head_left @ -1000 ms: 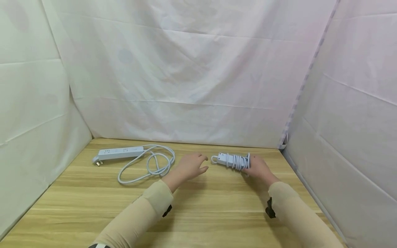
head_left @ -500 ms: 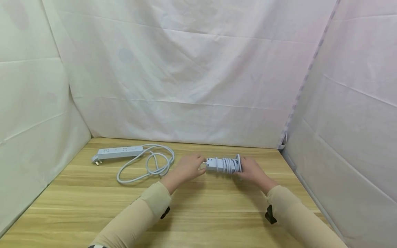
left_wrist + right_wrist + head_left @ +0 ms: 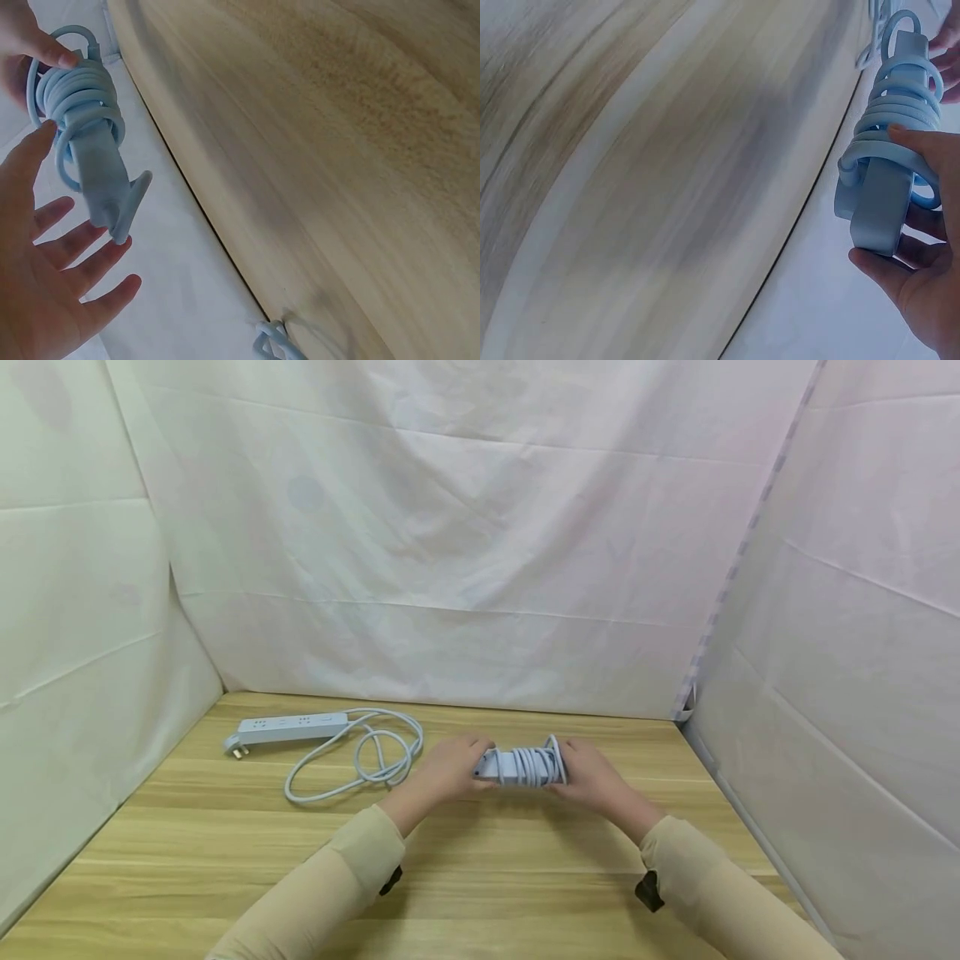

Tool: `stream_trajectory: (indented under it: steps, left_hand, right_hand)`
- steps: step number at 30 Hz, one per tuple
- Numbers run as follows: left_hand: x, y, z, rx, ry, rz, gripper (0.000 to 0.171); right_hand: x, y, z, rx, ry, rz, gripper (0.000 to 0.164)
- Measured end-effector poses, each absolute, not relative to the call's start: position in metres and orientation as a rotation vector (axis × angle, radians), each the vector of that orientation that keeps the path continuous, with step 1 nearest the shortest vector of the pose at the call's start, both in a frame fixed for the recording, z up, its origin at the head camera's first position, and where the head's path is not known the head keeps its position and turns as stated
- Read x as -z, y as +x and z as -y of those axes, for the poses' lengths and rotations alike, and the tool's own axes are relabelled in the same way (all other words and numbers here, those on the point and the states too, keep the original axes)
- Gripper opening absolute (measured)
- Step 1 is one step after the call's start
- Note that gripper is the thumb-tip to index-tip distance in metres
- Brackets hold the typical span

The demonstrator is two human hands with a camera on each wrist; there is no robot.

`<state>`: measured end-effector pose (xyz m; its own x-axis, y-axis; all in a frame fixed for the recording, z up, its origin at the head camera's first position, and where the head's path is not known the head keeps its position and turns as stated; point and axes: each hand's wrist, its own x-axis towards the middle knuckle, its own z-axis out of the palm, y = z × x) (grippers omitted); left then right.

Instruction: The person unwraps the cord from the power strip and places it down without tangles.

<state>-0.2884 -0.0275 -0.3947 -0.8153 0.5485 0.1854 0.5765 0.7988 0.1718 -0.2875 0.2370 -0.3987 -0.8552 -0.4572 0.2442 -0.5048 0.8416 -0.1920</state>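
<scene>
A pale blue-white power strip (image 3: pixel 508 766), its cord (image 3: pixel 529 767) wound round its middle, is held over the wooden table between the two hands. My right hand (image 3: pixel 592 774) grips the strip's right end, thumb on the wound cord in the right wrist view and fingers round the other side. Around the left end is my left hand (image 3: pixel 448 767). In the left wrist view its fingers (image 3: pixel 97 266) are spread beside the strip's end and a small cord loop (image 3: pixel 131 206), with the thumb tip against or very near the coils; contact is hard to tell.
Another power strip (image 3: pixel 292 727) lies at the table's back left, its plug (image 3: pixel 236 747) at the left end and its loose cord (image 3: pixel 315 797) looped toward my left hand. White cloth walls (image 3: pixel 465 568) stand behind and on both sides of the wooden table (image 3: pixel 480 893).
My right hand has brought the wound power strip leftward, to my left hand. The left hand has stayed nearly in place and now surrounds the strip's left end.
</scene>
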Motion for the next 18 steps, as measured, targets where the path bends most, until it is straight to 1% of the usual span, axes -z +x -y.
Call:
stream_trajectory:
  steps: [6, 11, 18]
  left_hand:
    - [0.396, -0.285, 0.033, 0.376, -0.935, 2.810, 0.068]
    - [0.397, -0.280, 0.037, 0.509, -0.919, 2.803, 0.072]
    - [0.397, -0.272, 0.042, 0.647, -0.808, 2.799, 0.051]
  right_hand:
    - [0.390, -0.276, -0.227, -0.390, 0.774, 2.813, 0.054]
    - [0.385, -0.266, -0.221, -0.359, 0.826, 2.797, 0.052]
    - [0.382, -0.260, -0.219, -0.406, 0.822, 2.806, 0.052]
